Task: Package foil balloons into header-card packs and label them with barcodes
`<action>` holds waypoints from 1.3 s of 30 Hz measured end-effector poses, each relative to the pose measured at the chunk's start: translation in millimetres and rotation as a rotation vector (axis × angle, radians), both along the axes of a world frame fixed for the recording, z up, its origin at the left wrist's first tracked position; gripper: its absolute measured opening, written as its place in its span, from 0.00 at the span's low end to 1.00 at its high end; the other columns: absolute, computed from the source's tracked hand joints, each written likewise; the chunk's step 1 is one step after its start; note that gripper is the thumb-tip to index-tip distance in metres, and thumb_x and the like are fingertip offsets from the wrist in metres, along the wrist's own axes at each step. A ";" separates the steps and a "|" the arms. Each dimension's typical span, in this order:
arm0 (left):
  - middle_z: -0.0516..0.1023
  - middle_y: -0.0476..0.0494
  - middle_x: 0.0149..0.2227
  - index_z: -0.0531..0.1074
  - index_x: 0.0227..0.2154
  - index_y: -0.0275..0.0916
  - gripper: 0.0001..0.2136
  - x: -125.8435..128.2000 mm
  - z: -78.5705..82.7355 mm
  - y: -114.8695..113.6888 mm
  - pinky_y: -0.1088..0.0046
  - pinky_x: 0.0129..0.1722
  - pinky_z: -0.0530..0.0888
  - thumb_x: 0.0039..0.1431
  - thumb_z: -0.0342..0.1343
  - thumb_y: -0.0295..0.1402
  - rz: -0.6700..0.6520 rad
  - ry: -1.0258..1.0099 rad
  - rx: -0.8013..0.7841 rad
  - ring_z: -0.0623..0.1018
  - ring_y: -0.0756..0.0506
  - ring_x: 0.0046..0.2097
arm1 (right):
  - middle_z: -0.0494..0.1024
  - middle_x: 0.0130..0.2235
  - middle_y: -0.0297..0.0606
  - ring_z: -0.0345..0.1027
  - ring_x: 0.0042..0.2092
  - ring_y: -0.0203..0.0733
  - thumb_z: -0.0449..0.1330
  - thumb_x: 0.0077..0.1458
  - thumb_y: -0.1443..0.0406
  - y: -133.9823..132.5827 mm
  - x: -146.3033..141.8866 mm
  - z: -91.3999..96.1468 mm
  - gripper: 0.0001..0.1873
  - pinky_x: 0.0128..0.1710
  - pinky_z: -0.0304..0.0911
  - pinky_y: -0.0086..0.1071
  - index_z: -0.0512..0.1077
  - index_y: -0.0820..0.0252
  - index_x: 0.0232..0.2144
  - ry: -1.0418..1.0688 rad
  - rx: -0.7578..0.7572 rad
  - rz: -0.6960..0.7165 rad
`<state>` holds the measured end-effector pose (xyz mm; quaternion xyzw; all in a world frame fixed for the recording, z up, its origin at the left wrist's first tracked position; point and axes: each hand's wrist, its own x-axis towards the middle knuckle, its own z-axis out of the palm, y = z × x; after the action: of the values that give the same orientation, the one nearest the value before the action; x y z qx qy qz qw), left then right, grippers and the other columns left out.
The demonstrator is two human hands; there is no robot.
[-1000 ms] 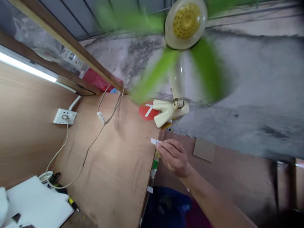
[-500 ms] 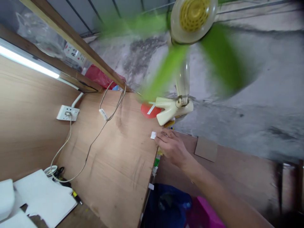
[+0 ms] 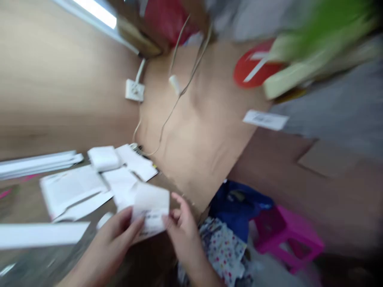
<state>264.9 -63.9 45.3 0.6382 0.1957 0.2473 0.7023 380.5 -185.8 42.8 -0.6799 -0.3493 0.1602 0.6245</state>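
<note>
Low in the middle, a small white paper with printed lines [image 3: 152, 203] is between my two hands, blurred by motion. My left hand [image 3: 115, 235] pinches its left edge, thumb on top. The thumb of my right hand [image 3: 182, 227] lies on its right edge, with the index finger stretched up beside it and the other fingers curled. Just beyond are loose white sheets [image 3: 119, 183] and a white pad-like stack [image 3: 72, 187] on the dark worktop. A white printed strip [image 3: 265, 119] sticks out over the edge of the wooden panel [image 3: 197, 131].
A green-bladed fan [image 3: 332, 28] stands at upper right beside a red disc [image 3: 254, 67]. A cable [image 3: 167, 119] runs across the panel from a wall socket [image 3: 134, 91]. At lower right are a pink stool [image 3: 290, 235], blue material [image 3: 239, 203] and dotted fabric [image 3: 220, 247].
My right hand has come back from the panel's edge to the paper, and my left hand has come into view. The printed strip now shows at that edge. The view has swung down and left.
</note>
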 end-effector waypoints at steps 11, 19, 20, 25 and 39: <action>0.81 0.40 0.35 0.74 0.35 0.32 0.17 -25.6 -21.5 -5.8 0.69 0.41 0.73 0.45 0.65 0.39 0.031 0.057 -0.326 0.77 0.45 0.36 | 0.74 0.47 0.44 0.67 0.49 0.49 0.62 0.54 0.63 13.9 -4.9 -13.4 0.15 0.49 0.64 0.47 0.69 0.56 0.45 -0.549 0.039 -0.074; 0.77 0.44 0.35 0.72 0.37 0.34 0.12 -36.8 -19.7 -0.6 0.72 0.40 0.70 0.56 0.56 0.39 -0.205 0.042 -0.143 0.73 0.47 0.38 | 0.74 0.50 0.40 0.60 0.56 0.46 0.62 0.55 0.66 19.7 9.8 4.0 0.14 0.56 0.60 0.44 0.73 0.58 0.45 -0.902 -0.066 0.514; 0.77 0.44 0.36 0.73 0.37 0.34 0.12 -39.8 -18.4 0.4 0.71 0.42 0.69 0.57 0.54 0.39 -0.245 0.060 -0.106 0.72 0.46 0.39 | 0.74 0.51 0.41 0.61 0.55 0.46 0.62 0.55 0.66 19.9 9.2 2.1 0.13 0.54 0.62 0.43 0.73 0.58 0.44 -0.865 -0.072 0.504; 0.76 0.44 0.33 0.73 0.34 0.34 0.12 -46.9 -16.5 1.3 0.70 0.42 0.69 0.59 0.51 0.39 -0.202 0.153 0.006 0.72 0.45 0.38 | 0.76 0.42 0.40 0.69 0.44 0.42 0.59 0.57 0.67 19.0 -0.9 -7.7 0.12 0.45 0.68 0.37 0.73 0.57 0.44 -0.752 -0.027 0.437; 0.75 0.46 0.29 0.72 0.29 0.35 0.14 -36.8 -28.5 -3.9 0.74 0.34 0.69 0.58 0.50 0.41 -0.101 0.213 0.087 0.71 0.46 0.33 | 0.78 0.34 0.38 0.71 0.36 0.40 0.56 0.58 0.68 21.8 -16.5 -27.2 0.07 0.38 0.67 0.32 0.75 0.59 0.36 -0.559 0.061 0.149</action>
<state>228.1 -67.8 16.9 0.6999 0.2260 0.1506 0.6606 363.9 -163.9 15.6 -0.6511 -0.5615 0.0015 0.5107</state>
